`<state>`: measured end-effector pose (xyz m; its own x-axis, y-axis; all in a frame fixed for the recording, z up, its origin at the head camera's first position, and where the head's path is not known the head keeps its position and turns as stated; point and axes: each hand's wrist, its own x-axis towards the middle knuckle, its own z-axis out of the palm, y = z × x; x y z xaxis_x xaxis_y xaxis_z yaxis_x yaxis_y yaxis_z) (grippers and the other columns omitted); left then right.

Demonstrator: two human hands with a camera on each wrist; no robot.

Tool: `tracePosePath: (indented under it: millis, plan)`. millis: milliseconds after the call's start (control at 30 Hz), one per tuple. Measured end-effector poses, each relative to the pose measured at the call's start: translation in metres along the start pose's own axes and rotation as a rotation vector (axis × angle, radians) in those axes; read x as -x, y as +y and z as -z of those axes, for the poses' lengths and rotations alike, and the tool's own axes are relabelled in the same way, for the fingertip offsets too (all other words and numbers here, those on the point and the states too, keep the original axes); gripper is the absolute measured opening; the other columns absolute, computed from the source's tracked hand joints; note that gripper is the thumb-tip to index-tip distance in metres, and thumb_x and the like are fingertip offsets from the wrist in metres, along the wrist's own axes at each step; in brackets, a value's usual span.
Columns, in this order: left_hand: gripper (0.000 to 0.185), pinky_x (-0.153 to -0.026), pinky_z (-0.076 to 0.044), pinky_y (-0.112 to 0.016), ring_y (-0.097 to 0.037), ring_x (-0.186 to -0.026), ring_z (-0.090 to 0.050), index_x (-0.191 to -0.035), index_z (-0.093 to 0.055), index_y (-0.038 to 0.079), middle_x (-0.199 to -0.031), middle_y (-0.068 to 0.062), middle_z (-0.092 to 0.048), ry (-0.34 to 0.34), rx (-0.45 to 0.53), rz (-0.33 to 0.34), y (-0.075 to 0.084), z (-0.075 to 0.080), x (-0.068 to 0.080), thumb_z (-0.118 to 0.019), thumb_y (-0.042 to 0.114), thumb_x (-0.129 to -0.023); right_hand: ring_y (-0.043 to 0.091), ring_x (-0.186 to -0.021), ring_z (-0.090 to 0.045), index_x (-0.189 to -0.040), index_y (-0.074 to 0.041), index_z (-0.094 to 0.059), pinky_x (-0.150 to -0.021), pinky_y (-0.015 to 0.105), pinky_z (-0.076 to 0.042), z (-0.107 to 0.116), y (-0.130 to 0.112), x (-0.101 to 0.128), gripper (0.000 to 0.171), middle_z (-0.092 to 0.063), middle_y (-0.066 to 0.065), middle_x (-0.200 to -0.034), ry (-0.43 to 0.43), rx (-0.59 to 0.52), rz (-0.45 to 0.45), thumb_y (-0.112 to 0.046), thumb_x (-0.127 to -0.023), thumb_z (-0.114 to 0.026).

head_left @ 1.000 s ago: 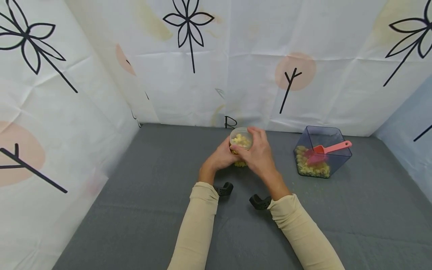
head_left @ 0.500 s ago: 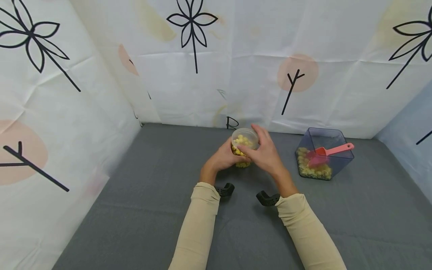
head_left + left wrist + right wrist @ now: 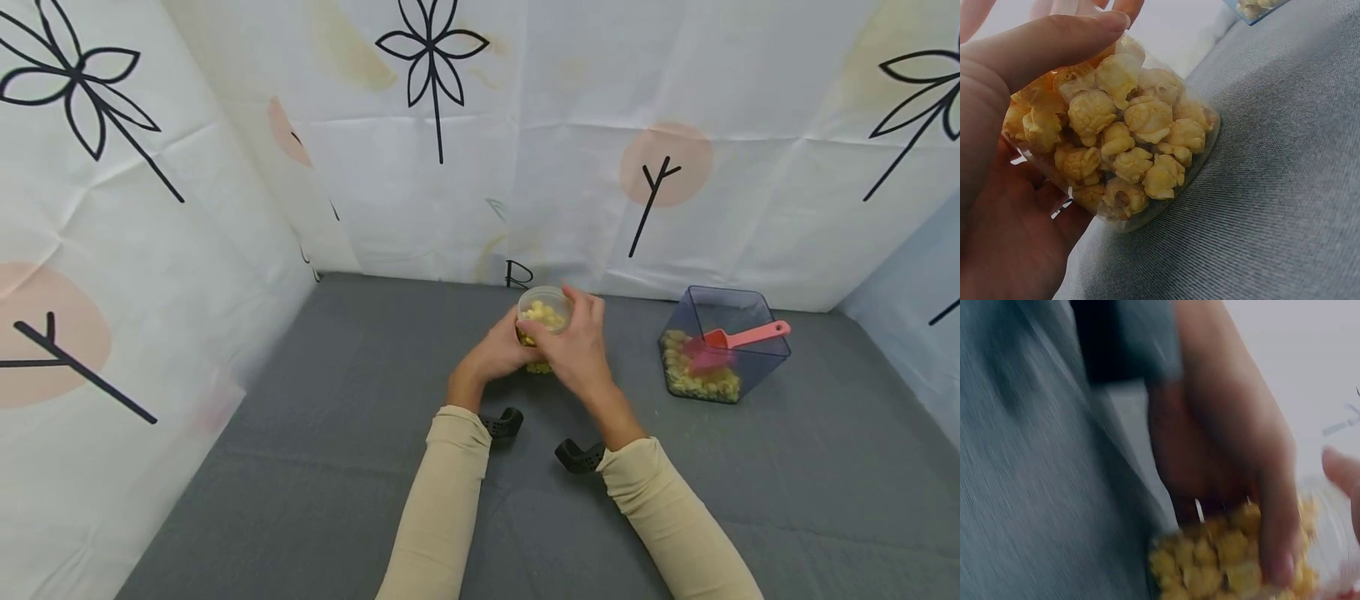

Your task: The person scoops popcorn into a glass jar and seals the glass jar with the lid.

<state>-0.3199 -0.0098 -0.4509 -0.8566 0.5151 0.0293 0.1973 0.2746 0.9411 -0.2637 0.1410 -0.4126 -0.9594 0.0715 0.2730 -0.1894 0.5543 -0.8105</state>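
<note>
I have the clear jar of popcorn near the back edge of the grey mat, my left hand curled round its side and my right hand gripping its lid. The jar looks full and capped (the lid's seating I cannot confirm), so filling seems done, while the scoop rests in the bin toward the right edge.

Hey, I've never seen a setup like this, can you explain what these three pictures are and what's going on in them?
A person wears three cameras: one on the head, one on each wrist. The head view looks down on a grey cloth. Both hands hold a clear jar of popcorn: the left hand wraps its side, the right hand has its grip near the top. The left wrist view shows the jar close up, tilted. The right wrist view is blurred. Off to the right sits a bin of popcorn with a pink scoop.
</note>
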Motion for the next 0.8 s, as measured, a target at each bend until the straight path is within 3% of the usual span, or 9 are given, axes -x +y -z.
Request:
tracePosePath:
  millis: [67,200,333,467,633,800]
  plan:
    - [0.081,-0.094,-0.051,-0.042,-0.024,-0.113,-0.057,-0.156,-0.028,0.017,-0.138,-0.009,-0.051,0.003,-0.01,-0.005,-0.001,0.0,0.0,-0.076,0.022,-0.09,0.039,-0.126,-0.044,-0.158,-0.007,-0.027,-0.107,0.057,-0.043,-0.004,-0.004,0.003,0.093,-0.024,0.022,-0.15,0.015,0.001,-0.039,-0.051,-0.09,-0.074]
    - [0.081,-0.094,-0.051,-0.042,-0.024,-0.114,-0.057,-0.157,-0.028,0.019,-0.139,-0.008,-0.052,-0.011,0.005,-0.027,-0.001,0.0,0.0,-0.076,0.02,-0.091,0.041,-0.133,-0.04,-0.161,-0.008,-0.014,-0.111,0.059,-0.04,0.004,-0.009,0.003,0.101,-0.016,0.022,-0.154,-0.072,0.004,-0.065,-0.051,-0.091,-0.073]
    - [0.087,-0.101,-0.05,-0.045,-0.023,-0.122,-0.056,-0.159,-0.026,0.023,-0.143,-0.005,-0.05,-0.019,0.024,-0.016,0.0,0.001,0.0,-0.08,0.028,-0.09,0.041,-0.143,-0.034,-0.165,-0.011,-0.006,-0.112,0.061,-0.038,0.019,-0.004,-0.003,0.101,-0.015,0.022,-0.163,-0.189,-0.036,0.007,-0.039,-0.093,-0.073]
    - [0.093,-0.104,-0.049,-0.046,-0.024,-0.124,-0.055,-0.159,-0.024,0.023,-0.144,-0.005,-0.049,-0.01,0.013,0.015,0.001,0.0,-0.001,-0.082,0.034,-0.087,0.039,-0.153,-0.027,-0.165,-0.012,-0.01,-0.116,0.062,-0.034,0.026,0.005,-0.008,0.093,-0.019,0.017,-0.169,-0.239,-0.097,0.12,-0.024,-0.096,-0.071]
    - [0.095,-0.104,-0.049,-0.045,-0.023,-0.124,-0.055,-0.159,-0.024,0.022,-0.143,-0.005,-0.05,-0.007,0.024,0.014,0.001,0.0,-0.002,-0.084,0.032,-0.086,0.036,-0.153,-0.03,-0.164,-0.013,-0.017,-0.116,0.061,-0.034,0.025,0.009,-0.009,0.089,-0.028,0.014,-0.168,-0.21,-0.084,0.154,-0.024,-0.095,-0.073]
    - [0.088,-0.102,-0.05,-0.045,-0.025,-0.121,-0.056,-0.156,-0.029,0.02,-0.141,-0.007,-0.051,-0.015,0.032,-0.032,-0.002,-0.001,-0.003,-0.082,0.026,-0.087,0.04,-0.132,-0.043,-0.161,-0.009,-0.026,-0.108,0.057,-0.04,0.014,0.006,-0.006,0.093,-0.033,0.022,-0.154,-0.089,-0.022,0.09,-0.032,-0.089,-0.08]
